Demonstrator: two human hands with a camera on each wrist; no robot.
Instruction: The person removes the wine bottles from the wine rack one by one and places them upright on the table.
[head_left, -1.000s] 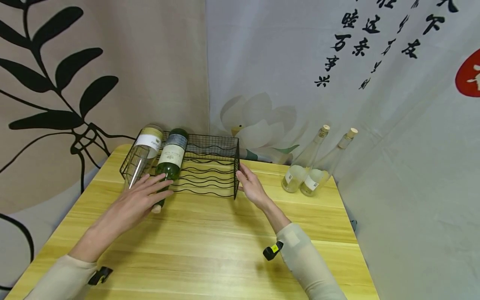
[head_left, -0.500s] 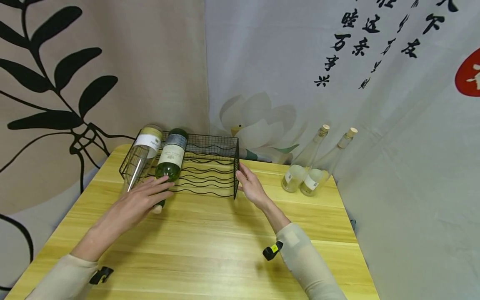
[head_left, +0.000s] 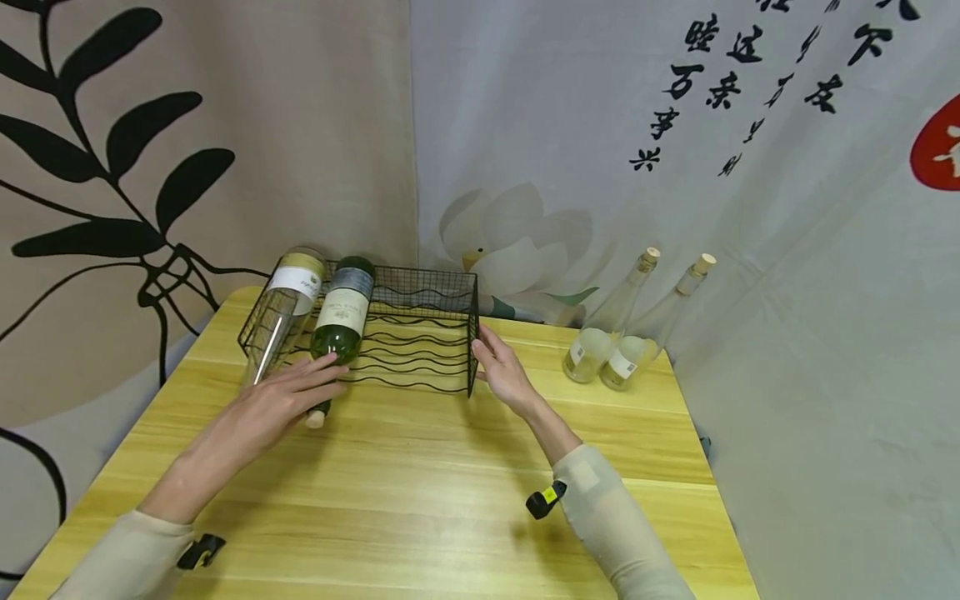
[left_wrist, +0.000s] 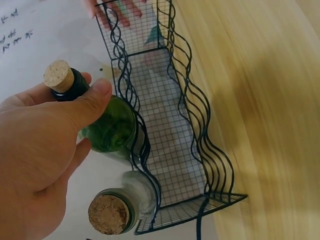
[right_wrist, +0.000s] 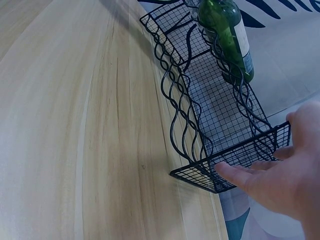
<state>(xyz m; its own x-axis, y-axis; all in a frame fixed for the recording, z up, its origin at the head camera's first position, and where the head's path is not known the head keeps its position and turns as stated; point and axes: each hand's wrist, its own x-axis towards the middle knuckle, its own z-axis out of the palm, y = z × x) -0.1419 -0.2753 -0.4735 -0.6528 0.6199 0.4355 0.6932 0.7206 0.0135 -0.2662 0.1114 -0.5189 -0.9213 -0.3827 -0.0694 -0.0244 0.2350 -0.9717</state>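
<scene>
A black wire wine rack (head_left: 427,287) with wavy bars and mesh ends stands at the back left of the table. Across its bars lies a green wine bottle (head_left: 345,310), its corked neck facing me. My left hand (head_left: 273,404) holds that neck, the thumb on one side and fingers behind it in the left wrist view. Beside it, to the left, a clear corked bottle (head_left: 296,287) lies in the rack, its neck partly hidden by my left hand. My right hand (head_left: 506,375) rests against the rack's right mesh end with extended fingers.
Two clear corked bottles (head_left: 592,346) stand upright at the table's right rear. Behind the wooden table (head_left: 450,500) hangs a printed cloth (head_left: 525,125). Black wrist devices sit at both sleeves.
My left hand's fingers have shifted slightly on the green wine bottle's neck and lie closer together. My right hand, the rack and the bottles look unmoved.
</scene>
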